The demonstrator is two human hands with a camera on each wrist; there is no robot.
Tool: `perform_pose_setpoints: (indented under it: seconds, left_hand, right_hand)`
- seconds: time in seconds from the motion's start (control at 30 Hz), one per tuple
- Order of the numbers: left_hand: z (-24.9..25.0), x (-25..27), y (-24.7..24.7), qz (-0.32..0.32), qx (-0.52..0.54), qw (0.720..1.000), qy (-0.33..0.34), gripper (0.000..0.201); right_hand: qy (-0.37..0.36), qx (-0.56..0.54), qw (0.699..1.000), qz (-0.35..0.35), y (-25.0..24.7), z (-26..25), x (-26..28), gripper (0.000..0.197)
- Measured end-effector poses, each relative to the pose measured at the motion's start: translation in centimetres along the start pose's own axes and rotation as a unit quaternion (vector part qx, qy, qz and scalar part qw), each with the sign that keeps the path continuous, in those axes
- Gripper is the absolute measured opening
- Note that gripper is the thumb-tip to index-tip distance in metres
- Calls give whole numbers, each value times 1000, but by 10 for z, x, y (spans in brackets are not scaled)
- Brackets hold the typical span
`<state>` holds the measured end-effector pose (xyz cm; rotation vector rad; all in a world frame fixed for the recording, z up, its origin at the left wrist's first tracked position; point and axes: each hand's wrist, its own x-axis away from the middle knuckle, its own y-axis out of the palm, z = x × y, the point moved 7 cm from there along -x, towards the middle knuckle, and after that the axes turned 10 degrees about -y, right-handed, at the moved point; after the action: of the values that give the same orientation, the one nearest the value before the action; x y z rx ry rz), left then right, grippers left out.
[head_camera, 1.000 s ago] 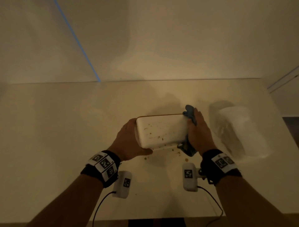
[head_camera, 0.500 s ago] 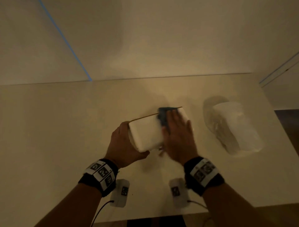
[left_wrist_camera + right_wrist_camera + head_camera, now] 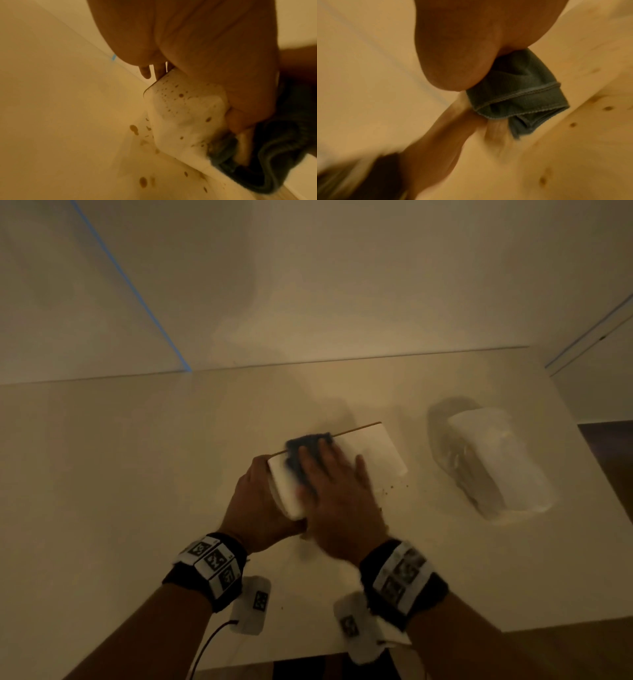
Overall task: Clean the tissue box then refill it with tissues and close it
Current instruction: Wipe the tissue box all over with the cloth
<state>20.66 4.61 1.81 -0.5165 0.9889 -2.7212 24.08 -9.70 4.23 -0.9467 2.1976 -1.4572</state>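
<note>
The left hand (image 3: 255,501) is gripping the near-left end of the white tissue box (image 3: 371,453), fingers wrapped behind it and thumb on the near side, holding it tipped on the pale table (image 3: 137,474) near the middle. The right hand (image 3: 337,501) is lying flat across the box's broad face, fingers spread and pressing a folded blue-grey cloth (image 3: 301,445) against it — the hand is blurred. In the left wrist view brown specks (image 3: 181,95) are dotting the box's end and the tabletop below. A clear-wrapped pack of tissues (image 3: 493,460) is lying well apart to the right — nothing is touching it.
</note>
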Motion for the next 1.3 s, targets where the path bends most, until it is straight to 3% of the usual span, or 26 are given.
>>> perform_pose_setpoints:
  seconds: [0.17, 0.27, 0.37, 0.47, 0.53, 0.67, 0.77, 0.87, 0.93, 1.1, 1.2, 1.3]
  left_hand:
    - [-1, 0, 2, -10, 2, 1000, -12, 107]
    - [0, -1, 1, -7, -5, 1000, -17, 104]
    - [2, -4, 2, -8, -15, 999, -35, 98]
    - [14, -5, 8, -15, -110, 993, 32, 63]
    - [13, -9, 12, -33, -133, 989, 52, 70]
    - [2, -9, 4, -5, -28, 999, -27, 101]
    - [6, -9, 5, -2, -23, 1000, -21, 104]
    - [10, -11, 3, -3, -18, 1000, -20, 102]
    - [11, -10, 4, -8, -30, 999, -28, 102]
    - [18, -8, 11, -30, -120, 992, 21, 73]
    - [20, -7, 8, -22, -108, 994, 26, 83]
    - [7, -6, 8, -9, -35, 999, -38, 102]
  right_hand:
    - [194, -72, 977, 56, -17, 107, -7, 61]
    - [262, -104, 957, 63, -19, 116, -5, 64]
    - [143, -23, 987, 68, -16, 39, -6, 67]
    - [3, -37, 999, 16, 7, -44, -2, 61]
    - [-23, -22, 999, 3, 6, -52, -3, 59]
    - [50, -15, 998, 24, -8, 24, -9, 61]
    - [158, -30, 986, 46, -20, 92, -9, 63]
    - [233, -59, 970, 45, -22, 112, -8, 65]
    - [197, -21, 978, 61, -23, 80, -10, 66]
    - [-18, 4, 1000, 21, 4, -42, -7, 61]
    - [-37, 25, 999, 11, 5, -22, -12, 59]
    - [39, 54, 998, 23, -4, 45, -17, 65]
